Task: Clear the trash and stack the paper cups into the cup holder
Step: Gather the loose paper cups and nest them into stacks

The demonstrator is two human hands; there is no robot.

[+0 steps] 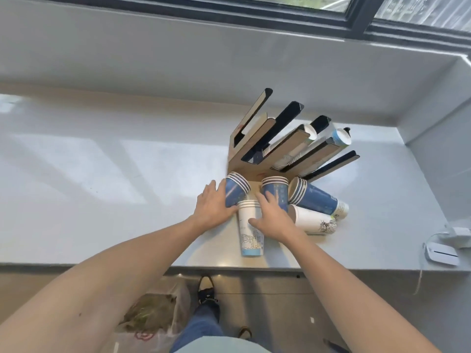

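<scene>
A wooden cup holder (244, 151) with tall slotted columns stands on the white counter; two of its right slots hold cup stacks (308, 135). In front of it lie several short stacks of paper cups. My left hand (212, 207) wraps a blue stack (235, 188) lying on its side. My right hand (274, 216) rests with spread fingers across a white stack (251, 231) and against an upright blue stack (276, 189). To the right lie another blue stack (316, 200) and a white stack (313, 221).
The counter's front edge (102, 264) runs below my arms. A clear trash bag (150, 312) with brownish waste sits on the floor by my feet. A white device with a cable (442, 253) lies at the counter's right end. A wall and window stand behind.
</scene>
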